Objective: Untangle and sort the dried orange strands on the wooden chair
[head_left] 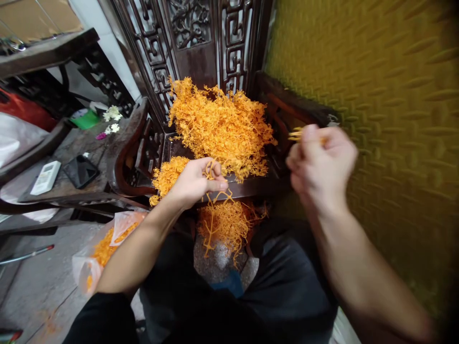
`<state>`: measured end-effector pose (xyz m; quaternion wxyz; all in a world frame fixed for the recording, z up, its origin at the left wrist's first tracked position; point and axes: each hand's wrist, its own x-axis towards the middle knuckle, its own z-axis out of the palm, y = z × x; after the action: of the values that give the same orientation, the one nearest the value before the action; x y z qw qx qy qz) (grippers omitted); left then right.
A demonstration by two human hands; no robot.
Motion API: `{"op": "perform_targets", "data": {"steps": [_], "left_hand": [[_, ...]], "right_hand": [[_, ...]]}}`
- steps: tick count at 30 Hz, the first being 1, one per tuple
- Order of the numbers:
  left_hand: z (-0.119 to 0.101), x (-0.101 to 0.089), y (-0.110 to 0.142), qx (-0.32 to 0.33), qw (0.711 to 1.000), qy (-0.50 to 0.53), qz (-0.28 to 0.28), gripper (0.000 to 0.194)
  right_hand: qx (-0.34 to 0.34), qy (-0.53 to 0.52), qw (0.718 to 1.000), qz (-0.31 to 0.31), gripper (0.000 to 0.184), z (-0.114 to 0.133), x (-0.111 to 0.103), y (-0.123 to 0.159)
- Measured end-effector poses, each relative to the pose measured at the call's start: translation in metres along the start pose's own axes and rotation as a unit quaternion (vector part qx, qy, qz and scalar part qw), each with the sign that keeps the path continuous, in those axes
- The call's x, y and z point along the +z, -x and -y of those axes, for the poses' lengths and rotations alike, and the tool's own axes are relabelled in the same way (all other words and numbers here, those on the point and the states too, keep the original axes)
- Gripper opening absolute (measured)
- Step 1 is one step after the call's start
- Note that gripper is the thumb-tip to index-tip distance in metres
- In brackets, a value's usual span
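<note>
Between the thumb and fingers of my left hand [204, 179] is a thin, branching orange sprig [211, 227], its bare forked stem hanging down below the hand. My right hand [321, 157] is closed and raised off to the right, slightly blurred. A few short orange pieces [296, 134] stick out from its thumb side. A big heap of frilly orange sprigs [225, 126] fills the dark carved wooden chair [195, 67]. A smaller orange pile [168, 174] lies by my left wrist. Below the seat edge, between my knees, sits a tangle of bare orange stems [229, 222].
On my left, a dark wooden side table carries a white remote [46, 177], a black flat object [81, 171], a green container [85, 119] and white flowers [112, 113]. A plastic bag of orange bits [103, 246] stands on the floor. A yellow patterned surface [387, 119] rises at right.
</note>
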<state>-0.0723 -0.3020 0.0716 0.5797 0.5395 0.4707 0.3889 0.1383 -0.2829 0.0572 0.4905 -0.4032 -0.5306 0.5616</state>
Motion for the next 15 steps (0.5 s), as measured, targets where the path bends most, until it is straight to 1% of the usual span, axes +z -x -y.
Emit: {"op": "perform_targets", "data": {"steps": [3,6,7,8,9,10,12,13,14,15], "left_hand": [[0.003,-0.007,0.000,0.016,1.000,0.018,-0.019,0.033],[0.008,-0.007,-0.002,0.035,0.999,0.021,-0.009,0.040],[0.010,-0.006,-0.003,0.041,0.999,0.018,-0.006,0.040],[0.011,-0.005,-0.003,0.048,0.999,0.015,-0.001,0.040],[0.013,-0.005,-0.004,0.055,0.998,0.014,0.008,0.041],[0.014,-0.004,-0.005,0.063,0.998,0.014,0.019,0.041],[0.016,-0.004,-0.006,0.075,0.996,0.014,0.043,0.042],[0.016,-0.004,-0.007,0.080,0.995,0.012,0.051,0.042],[0.016,-0.004,-0.007,0.083,0.995,0.010,0.056,0.043],[0.015,-0.004,-0.007,0.085,0.995,0.005,0.058,0.043]], "right_hand": [[-0.002,-0.042,0.999,-0.009,0.044,0.004,-0.007,0.003],[-0.018,-0.088,0.996,-0.022,0.038,0.005,-0.010,0.013],[-0.017,-0.103,0.994,-0.018,0.037,0.005,-0.010,0.016],[-0.005,-0.119,0.993,-0.002,0.036,0.005,-0.010,0.020],[0.019,-0.134,0.990,0.028,0.035,0.005,-0.009,0.022],[0.056,-0.147,0.985,0.070,0.035,0.004,-0.008,0.023],[0.128,-0.165,0.966,0.152,0.035,0.001,-0.005,0.023],[0.146,-0.170,0.959,0.174,0.035,-0.001,-0.004,0.022],[0.153,-0.172,0.956,0.179,0.035,-0.003,-0.003,0.020],[0.152,-0.172,0.958,0.171,0.035,-0.005,-0.002,0.018]]}}
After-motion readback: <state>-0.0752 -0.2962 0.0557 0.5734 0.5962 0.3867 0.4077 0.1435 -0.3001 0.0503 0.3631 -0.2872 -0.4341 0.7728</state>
